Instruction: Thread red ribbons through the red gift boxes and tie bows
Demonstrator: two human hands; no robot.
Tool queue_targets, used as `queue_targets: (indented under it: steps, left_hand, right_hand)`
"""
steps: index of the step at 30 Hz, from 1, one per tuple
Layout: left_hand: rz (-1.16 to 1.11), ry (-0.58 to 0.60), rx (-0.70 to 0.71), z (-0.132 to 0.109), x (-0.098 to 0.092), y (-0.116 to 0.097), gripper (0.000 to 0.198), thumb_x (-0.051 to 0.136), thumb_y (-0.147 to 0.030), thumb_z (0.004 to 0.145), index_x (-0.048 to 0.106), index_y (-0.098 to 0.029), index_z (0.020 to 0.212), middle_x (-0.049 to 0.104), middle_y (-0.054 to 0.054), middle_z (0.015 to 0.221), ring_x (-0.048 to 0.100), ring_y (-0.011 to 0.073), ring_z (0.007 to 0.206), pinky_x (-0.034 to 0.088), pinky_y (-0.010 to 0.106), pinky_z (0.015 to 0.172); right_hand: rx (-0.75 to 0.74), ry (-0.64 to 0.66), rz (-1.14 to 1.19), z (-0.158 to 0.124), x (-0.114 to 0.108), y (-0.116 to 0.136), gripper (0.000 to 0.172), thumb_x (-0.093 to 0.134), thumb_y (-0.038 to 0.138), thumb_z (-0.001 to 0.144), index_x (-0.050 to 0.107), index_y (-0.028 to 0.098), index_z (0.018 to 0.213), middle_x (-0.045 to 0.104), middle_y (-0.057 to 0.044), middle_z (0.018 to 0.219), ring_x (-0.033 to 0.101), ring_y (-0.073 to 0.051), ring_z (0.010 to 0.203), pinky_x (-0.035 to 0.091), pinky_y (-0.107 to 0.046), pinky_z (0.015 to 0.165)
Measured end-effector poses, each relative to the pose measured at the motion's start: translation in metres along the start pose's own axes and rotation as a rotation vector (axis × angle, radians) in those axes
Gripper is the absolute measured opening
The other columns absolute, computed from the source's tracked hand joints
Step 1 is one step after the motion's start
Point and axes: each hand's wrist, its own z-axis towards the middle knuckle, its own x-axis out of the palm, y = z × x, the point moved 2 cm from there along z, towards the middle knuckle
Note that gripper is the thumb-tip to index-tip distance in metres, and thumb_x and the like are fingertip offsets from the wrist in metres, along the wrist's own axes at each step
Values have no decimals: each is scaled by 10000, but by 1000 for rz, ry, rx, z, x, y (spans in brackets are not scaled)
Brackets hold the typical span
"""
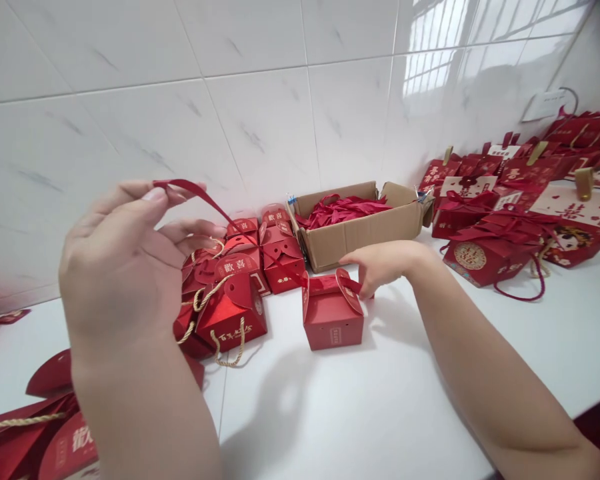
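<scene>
A small red gift box [333, 323] stands upright on the white tabletop, its flaps folded together at the top. A dark red ribbon [230, 220] runs through the box top. My left hand [130, 260] is raised at the left and pinches one end of this ribbon between thumb and finger, drawing it up in a slant. At the box's right side my right hand [387, 263] has its fingers closed on the ribbon's other end; the fingertips are partly hidden.
Behind the box, a cardboard carton [355, 237] holds a heap of red ribbons [337, 212]. Several red boxes with gold cord handles [233, 313] crowd the left. Ribbon-tied boxes [495, 247] stand at the right. A tiled wall [260, 113] rises behind.
</scene>
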Motion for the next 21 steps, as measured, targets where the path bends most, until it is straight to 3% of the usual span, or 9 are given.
queue_targets:
  steps: [4, 7, 11, 16, 21]
  left_hand:
    - [10, 19, -3, 2, -1, 1, 157, 534, -160, 703, 579, -268, 598, 674, 10, 806, 591, 260, 1065, 551, 348, 577]
    - [-20, -17, -33, 4, 0, 1, 174, 512, -189, 695, 534, -281, 549, 657, 1, 773, 564, 264, 1125, 547, 382, 653]
    - [-138, -86, -108, 7, -1, 5, 159, 483, -160, 686, 488, -232, 544, 621, 4, 681, 606, 246, 1067, 515, 356, 650]
    - [-229, -181, -151, 9, -3, 7, 128, 512, -163, 649, 490, -220, 536, 588, 22, 657, 635, 221, 902, 522, 329, 614]
    - [-167, -150, -120, 8, -5, 1, 137, 553, -191, 662, 543, -245, 535, 634, 43, 743, 611, 247, 974, 557, 355, 637]
  right_hand:
    - [42, -37, -10, -19, -11, 0, 662, 654, 297, 646, 515, 232, 1290, 663, -53, 1018, 628, -220, 870, 446, -267, 623]
    - [13, -99, 84, -39, -21, 1, 578, 645, 430, 693, 549, 248, 1233, 655, -28, 898, 617, -183, 749, 436, -257, 593]
    - [-75, -157, 268, -57, -28, 1, 459, 651, 497, 703, 624, 253, 1091, 595, 5, 718, 562, -139, 639, 410, -243, 564]
    - [-232, -211, 509, -65, -33, 0, 228, 655, 394, 735, 641, 217, 879, 595, 6, 729, 564, -120, 649, 431, -243, 597]
    - [-395, -267, 799, -53, -33, -4, 251, 660, 407, 720, 622, 186, 834, 650, -29, 767, 632, -159, 716, 494, -296, 669]
